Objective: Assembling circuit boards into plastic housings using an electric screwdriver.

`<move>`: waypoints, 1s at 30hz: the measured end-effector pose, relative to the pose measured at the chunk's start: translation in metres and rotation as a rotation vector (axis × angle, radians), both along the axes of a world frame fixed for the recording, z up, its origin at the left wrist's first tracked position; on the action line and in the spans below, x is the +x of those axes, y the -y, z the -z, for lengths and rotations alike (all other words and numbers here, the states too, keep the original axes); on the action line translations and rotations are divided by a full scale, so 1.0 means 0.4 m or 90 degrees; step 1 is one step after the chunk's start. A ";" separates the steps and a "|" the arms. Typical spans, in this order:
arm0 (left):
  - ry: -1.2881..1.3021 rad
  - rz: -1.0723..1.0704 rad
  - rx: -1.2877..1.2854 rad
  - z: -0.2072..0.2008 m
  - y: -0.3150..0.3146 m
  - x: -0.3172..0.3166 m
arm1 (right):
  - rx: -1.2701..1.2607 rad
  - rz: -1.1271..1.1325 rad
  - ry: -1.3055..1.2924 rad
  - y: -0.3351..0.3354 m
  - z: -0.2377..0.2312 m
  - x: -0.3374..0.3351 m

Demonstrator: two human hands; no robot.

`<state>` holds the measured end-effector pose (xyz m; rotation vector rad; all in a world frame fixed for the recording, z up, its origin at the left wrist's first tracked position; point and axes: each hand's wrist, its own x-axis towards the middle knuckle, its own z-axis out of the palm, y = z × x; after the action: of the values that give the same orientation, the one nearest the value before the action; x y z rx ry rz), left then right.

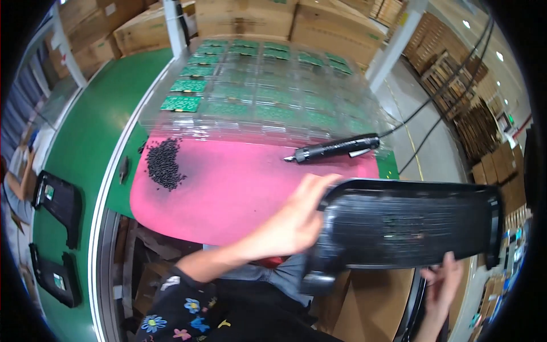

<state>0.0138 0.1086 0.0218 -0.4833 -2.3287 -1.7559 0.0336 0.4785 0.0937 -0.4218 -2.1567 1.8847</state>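
Note:
A long black plastic housing (364,228), shallow with a raised rim, is held up over the right side of the pink mat (228,188). It is slightly blurred. My left hand (293,222) grips its left end, fingers closed round the edge. Below its lower right edge is my right hand (444,282), fingers apart, one fingertip at or against the rim; I see nothing held there. On the mat behind the housing lies a black electric screwdriver (336,149), its bit pointing left. A pile of small black screws (164,164) sits at the mat's left.
Clear plastic trays (239,122) with several green circuit boards (188,85) stand behind the mat. Two similar black housings (60,205) lie on the green surface at left, near another person's arm (23,182). A cardboard box (376,302) is below the housing; the screwdriver's cable (433,102) runs up right.

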 end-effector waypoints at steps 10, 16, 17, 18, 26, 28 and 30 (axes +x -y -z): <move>0.117 -0.107 -0.469 -0.034 0.357 0.006 | 0.163 -0.668 0.383 0.338 0.033 -0.172; 0.003 0.065 -0.546 0.013 0.362 -0.134 | 0.704 -0.512 -0.480 0.712 0.033 -0.596; -0.002 0.117 -0.523 0.027 0.360 -0.157 | 0.804 -0.435 -0.475 0.741 0.044 -0.675; -0.064 0.080 -0.514 0.041 0.356 -0.160 | 0.856 -0.410 -0.448 0.757 0.069 -0.775; -0.188 -0.080 -0.540 0.067 0.396 -0.139 | 0.983 -0.403 -0.284 0.911 0.200 -1.103; -0.183 -0.079 -0.526 0.071 0.395 -0.140 | 0.989 -0.419 -0.276 0.927 0.226 -1.137; -0.185 -0.078 -0.531 0.071 0.392 -0.141 | 1.034 -0.430 -0.329 0.919 0.257 -1.167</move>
<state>-0.0428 -0.0484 -0.0065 -0.6304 -2.6883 -0.5389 -0.4332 0.1108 -0.0090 1.0297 -2.6348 -0.1682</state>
